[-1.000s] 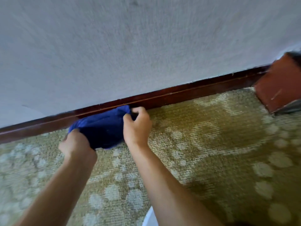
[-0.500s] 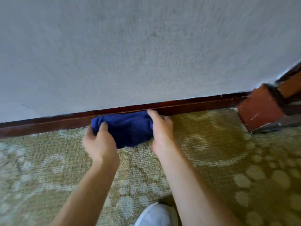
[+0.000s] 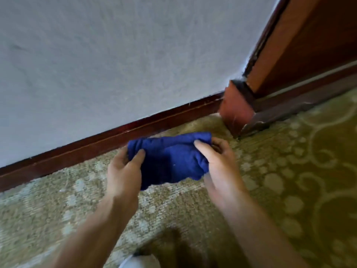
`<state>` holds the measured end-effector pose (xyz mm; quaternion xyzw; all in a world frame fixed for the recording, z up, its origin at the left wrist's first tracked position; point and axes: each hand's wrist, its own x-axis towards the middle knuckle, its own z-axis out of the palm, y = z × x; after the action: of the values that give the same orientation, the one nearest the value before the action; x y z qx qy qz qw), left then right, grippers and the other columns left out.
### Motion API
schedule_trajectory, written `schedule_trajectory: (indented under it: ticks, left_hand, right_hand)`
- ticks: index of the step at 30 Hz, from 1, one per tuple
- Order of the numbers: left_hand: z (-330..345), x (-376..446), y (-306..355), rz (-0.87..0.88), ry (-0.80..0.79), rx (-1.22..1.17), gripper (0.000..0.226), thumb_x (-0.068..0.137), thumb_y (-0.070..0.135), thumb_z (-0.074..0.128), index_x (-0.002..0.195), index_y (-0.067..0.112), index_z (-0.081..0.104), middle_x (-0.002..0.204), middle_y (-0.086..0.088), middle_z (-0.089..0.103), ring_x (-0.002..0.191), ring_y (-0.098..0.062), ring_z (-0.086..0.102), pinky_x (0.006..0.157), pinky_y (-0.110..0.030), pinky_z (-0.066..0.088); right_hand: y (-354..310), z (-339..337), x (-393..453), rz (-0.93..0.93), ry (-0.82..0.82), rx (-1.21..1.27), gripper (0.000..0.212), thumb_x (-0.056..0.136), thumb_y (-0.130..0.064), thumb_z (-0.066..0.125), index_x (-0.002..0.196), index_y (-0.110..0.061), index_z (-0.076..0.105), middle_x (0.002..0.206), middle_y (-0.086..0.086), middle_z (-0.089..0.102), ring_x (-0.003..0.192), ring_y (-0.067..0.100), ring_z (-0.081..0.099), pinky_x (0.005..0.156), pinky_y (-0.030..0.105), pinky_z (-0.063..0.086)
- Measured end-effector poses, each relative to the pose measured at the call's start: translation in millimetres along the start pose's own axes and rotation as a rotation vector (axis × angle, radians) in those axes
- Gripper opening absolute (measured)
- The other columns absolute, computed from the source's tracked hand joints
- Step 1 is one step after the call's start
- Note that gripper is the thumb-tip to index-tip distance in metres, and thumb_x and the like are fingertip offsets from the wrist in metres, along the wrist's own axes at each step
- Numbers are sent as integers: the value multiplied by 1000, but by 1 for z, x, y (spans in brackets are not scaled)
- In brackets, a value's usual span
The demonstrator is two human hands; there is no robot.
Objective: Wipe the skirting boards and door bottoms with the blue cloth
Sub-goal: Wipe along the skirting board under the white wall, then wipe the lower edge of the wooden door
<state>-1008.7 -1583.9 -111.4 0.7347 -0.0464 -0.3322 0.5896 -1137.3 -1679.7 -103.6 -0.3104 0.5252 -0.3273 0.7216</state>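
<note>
- Cloth: a dark blue, bunched fabric cloth (image 3: 170,159) is held between both hands above the carpet, just in front of the skirting board; whether it touches the board cannot be told.
- The left hand (image 3: 123,173) is curled round the cloth's left end, thumb on top and fingers tucked beneath.
- The right hand (image 3: 220,167) is curled round the cloth's right end, with a fingertip pressed into the top fold; its outline is slightly blurred.
- A dark red-brown, glossy wooden skirting board (image 3: 108,140) is seen running along the foot of a pale grey, rough-textured wall (image 3: 116,55), rising towards the right.
- At the board's right end a reddish-brown wooden door frame block (image 3: 234,111) is met; beyond it a brown wooden door (image 3: 309,45) is seen, with a dark threshold strip (image 3: 289,109) at its bottom.
- The floor is covered by an olive-green carpet with pale dotted and scrolled pattern (image 3: 289,190).
- A white rounded object (image 3: 139,263) is cut off at the bottom edge; it cannot be identified.
</note>
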Motion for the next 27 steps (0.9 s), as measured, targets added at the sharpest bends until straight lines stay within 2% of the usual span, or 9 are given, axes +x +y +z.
schedule_trajectory:
  ticks: [4, 8, 10, 12, 15, 18, 21, 24, 27]
  left_hand:
    - [45, -17, -13, -33, -35, 120, 17, 100, 15, 55, 110, 26, 64, 106, -2, 71, 97, -25, 69, 79, -40, 56]
    - [98, -2, 6, 102, -99, 177, 17, 99, 12, 55, 108, 22, 66, 102, 0, 70, 105, -26, 67, 90, -41, 54]
    - [133, 13, 18, 121, -184, 256, 17, 97, 11, 57, 96, 23, 69, 97, -1, 71, 106, -28, 68, 94, -47, 55]
    - [163, 22, 24, 131, -255, 348, 12, 90, 16, 63, 84, 23, 70, 93, -7, 74, 101, -33, 70, 91, -54, 55]
    - [187, 26, 29, 105, -300, 426, 11, 77, 22, 67, 86, 18, 72, 89, -11, 76, 88, -35, 72, 81, -57, 58]
    - [191, 27, 34, -1, -248, 313, 10, 83, 8, 68, 83, 17, 72, 88, -14, 75, 89, -36, 72, 83, -57, 58]
    - [184, 23, 39, -46, -257, 176, 20, 86, 3, 66, 76, 19, 71, 77, -6, 73, 83, -27, 72, 81, -40, 60]
    - [173, 13, 49, 6, -338, -8, 20, 90, 3, 61, 78, 16, 70, 67, 0, 73, 64, -11, 70, 56, -21, 54]
    - [169, 14, 49, 21, -369, -97, 18, 93, 5, 59, 83, 15, 70, 74, -3, 74, 70, -14, 71, 58, -24, 55]
  right_hand:
    - [-4, -61, 9, 65, 33, 100, 23, 92, -5, 60, 112, 5, 56, 73, 12, 63, 60, 21, 62, 48, 27, 46]
    - [8, -75, 13, 194, -7, 457, 30, 94, -3, 57, 123, -5, 54, 113, 16, 69, 96, 26, 72, 70, 32, 57]
    - [8, -75, 19, 229, -10, 584, 34, 94, -2, 57, 127, -4, 52, 120, 17, 67, 101, 25, 71, 75, 33, 58]
    - [2, -77, 26, 243, -25, 668, 29, 94, 0, 55, 123, -3, 57, 119, 15, 69, 102, 24, 71, 81, 34, 58]
    - [-7, -83, 30, 246, -50, 670, 24, 95, 2, 51, 116, -2, 62, 115, 15, 71, 104, 25, 70, 90, 39, 55]
    - [-12, -85, 30, 234, 4, 619, 22, 95, 1, 53, 114, -2, 61, 114, 15, 71, 104, 26, 70, 92, 43, 54]
    - [-30, -83, 25, 130, 42, 565, 15, 93, 0, 53, 108, 4, 55, 109, 15, 71, 96, 22, 71, 83, 38, 58]
    - [-56, -83, 11, -62, 56, 490, 11, 93, -2, 53, 88, -12, 56, 83, 8, 66, 65, 13, 63, 53, 25, 51]
    - [-61, -77, 4, -141, 23, 438, 8, 94, -3, 53, 95, -10, 54, 81, 5, 61, 62, 12, 59, 53, 24, 47]
